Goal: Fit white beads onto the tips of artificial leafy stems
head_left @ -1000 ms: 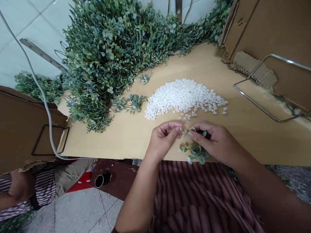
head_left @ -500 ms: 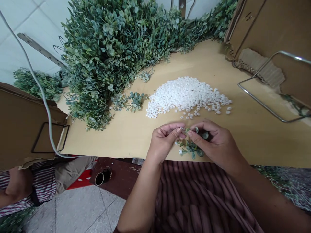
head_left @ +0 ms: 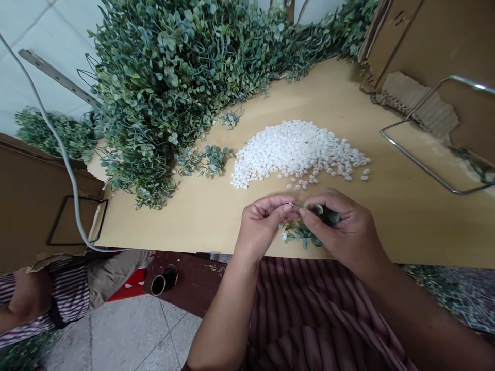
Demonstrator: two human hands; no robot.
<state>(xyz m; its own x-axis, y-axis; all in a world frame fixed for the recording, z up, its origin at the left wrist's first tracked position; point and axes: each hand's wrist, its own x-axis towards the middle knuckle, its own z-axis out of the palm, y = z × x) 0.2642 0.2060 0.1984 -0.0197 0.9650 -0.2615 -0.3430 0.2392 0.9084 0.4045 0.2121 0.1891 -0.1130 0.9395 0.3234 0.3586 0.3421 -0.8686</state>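
Near the table's front edge, my left hand (head_left: 266, 221) pinches a tiny white bead between thumb and forefinger, mostly covered by the fingertips. Close beside it, my right hand (head_left: 338, 221) is closed on a stem of a leafy artificial sprig (head_left: 303, 233), whose green leaves hang below and behind the fingers. A white bead (head_left: 284, 236) sits on one tip of the sprig. The fingertips of both hands nearly meet at the stem's end. Just beyond them lies a heap of small white beads (head_left: 297, 149), with a few loose ones at its near side.
A large pile of artificial greenery (head_left: 166, 77) covers the table's back left, with small loose sprigs (head_left: 212, 161) beside it. Cardboard boxes (head_left: 436, 46) with wire handles (head_left: 421, 167) flank the tabletop (head_left: 174, 226). A pale cable (head_left: 69, 159) hangs at left. Another person's arm (head_left: 33, 299) shows lower left.
The sprig has shifted slightly up and to the right with my right hand. My fingertips stay together at the stem end. The bead heap looks the same.
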